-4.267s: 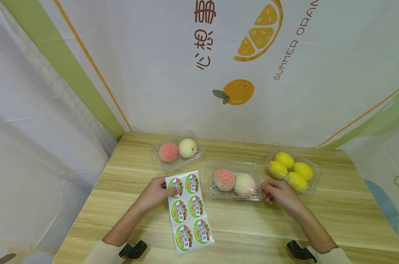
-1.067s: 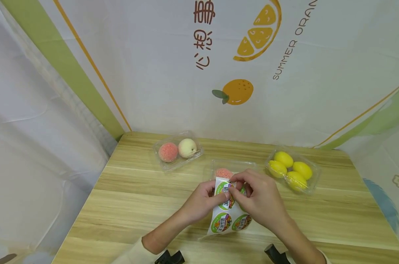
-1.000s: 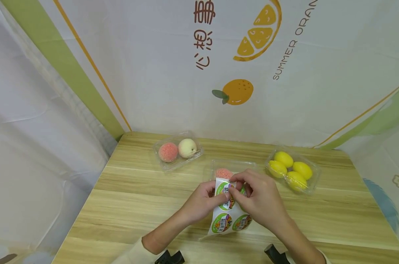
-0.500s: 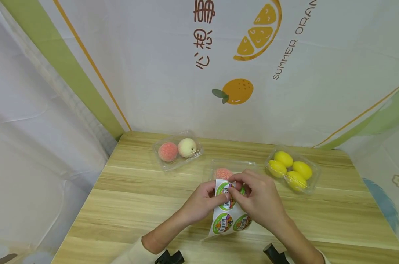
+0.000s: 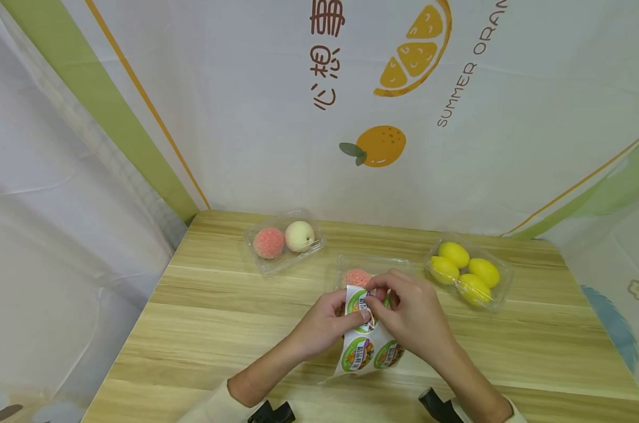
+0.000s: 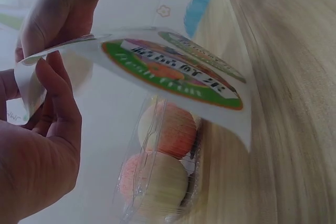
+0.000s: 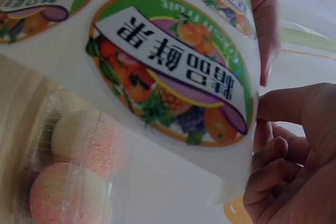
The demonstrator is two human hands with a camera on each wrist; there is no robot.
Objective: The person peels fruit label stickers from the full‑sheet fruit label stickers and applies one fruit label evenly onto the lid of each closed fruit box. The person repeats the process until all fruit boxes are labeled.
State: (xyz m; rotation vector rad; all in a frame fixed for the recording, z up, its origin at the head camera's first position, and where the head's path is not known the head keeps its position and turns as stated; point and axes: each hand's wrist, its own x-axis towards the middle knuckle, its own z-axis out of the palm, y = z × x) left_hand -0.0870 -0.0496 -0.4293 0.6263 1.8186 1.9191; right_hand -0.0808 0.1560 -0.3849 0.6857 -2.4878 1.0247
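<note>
A white sheet of round fruit stickers (image 5: 373,345) is held up over the front of the middle clear box (image 5: 398,264), bending where the fingers grip it. My left hand (image 5: 319,329) pinches its upper part, thumb on the printed face. My right hand (image 5: 417,317) pinches at the top sticker (image 5: 354,305) with thumb and index finger, close beside the left thumb. In the left wrist view the sheet (image 6: 173,72) curls at its upper end between both hands. One pink peach (image 5: 356,277) in the middle box shows in the head view; the rest is hidden by hands and sheet.
At the back left stands a clear box with a pink peach (image 5: 268,242) and a pale peach (image 5: 300,237). Another clear box with several lemons (image 5: 472,289) is at the back right. A printed curtain (image 5: 277,147) hangs behind the wooden table (image 5: 192,329).
Since the earliest frame, the left hand has carried the sheet right, and the right hand has left the middle box's edge to grip the sheet. Lately only the fingertips and sheet shift slightly.
</note>
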